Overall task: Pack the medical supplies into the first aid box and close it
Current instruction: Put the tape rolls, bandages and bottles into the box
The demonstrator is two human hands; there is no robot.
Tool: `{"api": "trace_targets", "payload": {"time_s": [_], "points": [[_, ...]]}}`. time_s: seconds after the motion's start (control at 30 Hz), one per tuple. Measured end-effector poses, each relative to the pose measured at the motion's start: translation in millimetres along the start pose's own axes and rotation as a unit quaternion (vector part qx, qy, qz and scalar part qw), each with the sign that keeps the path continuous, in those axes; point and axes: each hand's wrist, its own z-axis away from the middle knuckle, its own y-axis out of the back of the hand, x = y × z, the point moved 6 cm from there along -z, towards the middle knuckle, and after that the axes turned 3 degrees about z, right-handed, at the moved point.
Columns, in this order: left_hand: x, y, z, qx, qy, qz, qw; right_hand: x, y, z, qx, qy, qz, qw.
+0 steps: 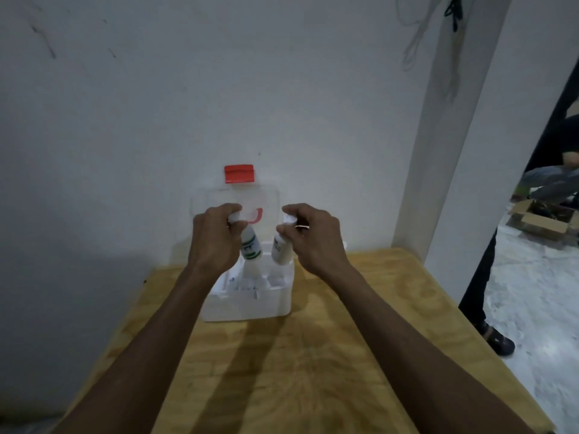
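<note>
Mostly plastic on bare plywood here

The surface looks like unfinished plywood, yellowish with a visible swirly grain and a matt finish. The box is white plastic, smooth and a bit dull, and its raised lid is clear see-through plastic with a glossy red plastic latch. Both bottles look like smooth white plastic with paper labels. The wall behind is matt white paint, scuffed in spots.

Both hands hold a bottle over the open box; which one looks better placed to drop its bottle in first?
Probably the left hand: its green-labelled white bottle hangs lower over the white first aid box than the right hand's plain white bottle.
</note>
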Motion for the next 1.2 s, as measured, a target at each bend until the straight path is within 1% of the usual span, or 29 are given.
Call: {"api": "trace_targets", "payload": {"time_s": [0.17, 0.33, 0.5, 0.8, 0.97, 1.1, 1.13, 1.2], "points": [[-14.7, -27.5, -4.6, -0.058, -0.002, -0.017, 0.998, 21.0, -33.0, -6.2, -0.057, -0.003, 0.044, 0.997], [-29.8, -56.0, -1.1, -0.130, 0.036, -0.028, 0.990, 37.2, -54.4, -2.8, -0.127, -0.018, 0.091, 0.988], [-42.6, -70.6, 2.2, -0.147, 0.042, -0.050, 0.987, 48.0, -71.4, -0.4, -0.158, -0.022, 0.127, 0.979], [-46.6, -81.0, 5.7, -0.163, 0.050, -0.049, 0.984, 53.7, -77.0, -1.1, -0.161, -0.006, 0.212, 0.964], [-43.6, -79.7, 8.9, -0.165, 0.056, -0.044, 0.984, 55.3, -76.4, 0.9, -0.165, -0.009, 0.206, 0.964], [-41.0, -71.5, 13.3, -0.167, 0.043, -0.040, 0.984, 51.1, -69.8, 2.7, -0.174, -0.008, 0.188, 0.967], [-42.4, -66.5, 15.2, -0.161, 0.044, -0.037, 0.985, 50.2, -65.2, 2.5, -0.166, -0.007, 0.173, 0.971], [-49.6, -53.2, 19.3, -0.125, 0.034, -0.029, 0.991, 50.9, -51.0, 0.9, -0.117, -0.010, 0.140, 0.983]]}}
